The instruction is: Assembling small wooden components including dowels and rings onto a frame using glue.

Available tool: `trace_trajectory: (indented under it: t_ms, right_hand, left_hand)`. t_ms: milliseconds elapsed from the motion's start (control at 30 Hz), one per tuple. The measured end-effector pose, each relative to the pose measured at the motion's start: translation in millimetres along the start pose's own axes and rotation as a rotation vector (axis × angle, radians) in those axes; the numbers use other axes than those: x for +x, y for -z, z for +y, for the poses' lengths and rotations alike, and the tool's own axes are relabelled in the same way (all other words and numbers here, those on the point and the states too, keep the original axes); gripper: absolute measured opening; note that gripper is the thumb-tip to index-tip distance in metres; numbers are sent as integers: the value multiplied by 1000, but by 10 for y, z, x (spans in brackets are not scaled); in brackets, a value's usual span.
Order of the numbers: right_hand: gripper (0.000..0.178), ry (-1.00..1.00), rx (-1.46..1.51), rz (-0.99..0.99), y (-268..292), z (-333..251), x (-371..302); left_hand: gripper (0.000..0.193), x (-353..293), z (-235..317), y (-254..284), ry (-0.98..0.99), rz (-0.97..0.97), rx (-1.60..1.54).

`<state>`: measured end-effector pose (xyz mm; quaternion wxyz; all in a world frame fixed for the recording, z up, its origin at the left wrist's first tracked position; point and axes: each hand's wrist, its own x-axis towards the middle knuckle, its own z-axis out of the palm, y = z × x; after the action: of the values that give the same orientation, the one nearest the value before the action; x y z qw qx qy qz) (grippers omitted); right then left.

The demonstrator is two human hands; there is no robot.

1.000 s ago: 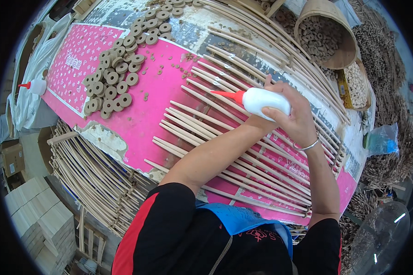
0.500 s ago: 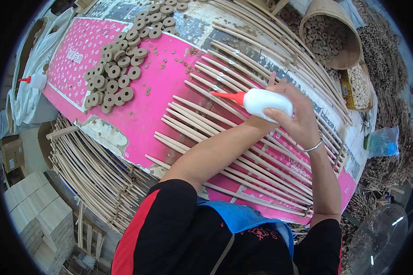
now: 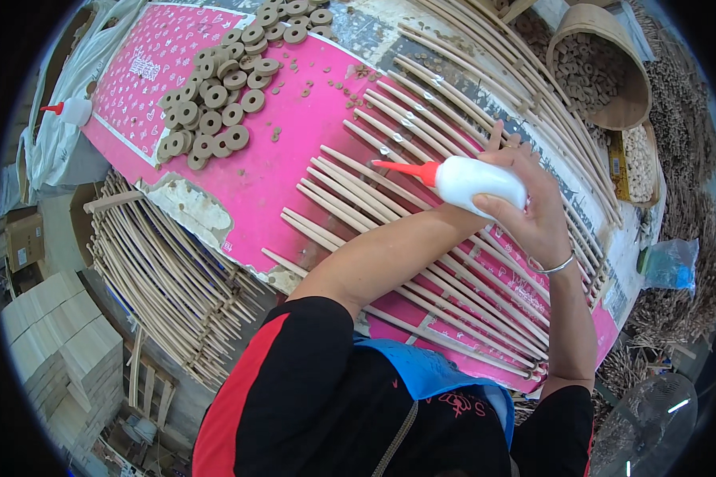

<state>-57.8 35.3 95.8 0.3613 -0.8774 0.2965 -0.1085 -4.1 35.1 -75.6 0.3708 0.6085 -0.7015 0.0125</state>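
Fingers clamped around a white squeeze bottle (image 3: 479, 189), a person's right hand (image 3: 538, 208) holds it on its side above a row of pale wooden sticks (image 3: 334, 208), thumb pressed along the near flank. The left forearm (image 3: 410, 242) crosses beneath; the left hand is mostly hidden there, and from where I stand I cannot tell whether its fingers are apart or together. The red spout (image 3: 406, 168) points left, its tip slightly nearer the person's side of the row than a second ago, while the grip looks unchanged. Whitish dabs (image 3: 384, 149) dot sticks on the far side of the tip; I make out none on those closer to the body, so the work looks partway along. Around the row spreads a pink sheet (image 3: 270, 181), with a heap of brown rings (image 3: 207, 89) lying to the left. Farther out, a second bottle (image 3: 75, 111) stands off at far left, and a wooden tub (image 3: 633, 78) of small pieces tilts at upper right.
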Motion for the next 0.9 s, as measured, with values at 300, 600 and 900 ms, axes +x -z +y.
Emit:
trace_trajectory:
  t_ms: [300,600,900]
  right_hand:
    - [42,82,-57,-71,-121,-24,44]
    - [42,103,22,-35,-180,-107,12]
    - [42,114,-21,-25,-211,-47,8]
  left_hand:
    - [68,-1,5,93,13,-72,184]
    - [68,-33,-46,-231,-4,31,129]
    - [65,33,6,-133,8,109,8]
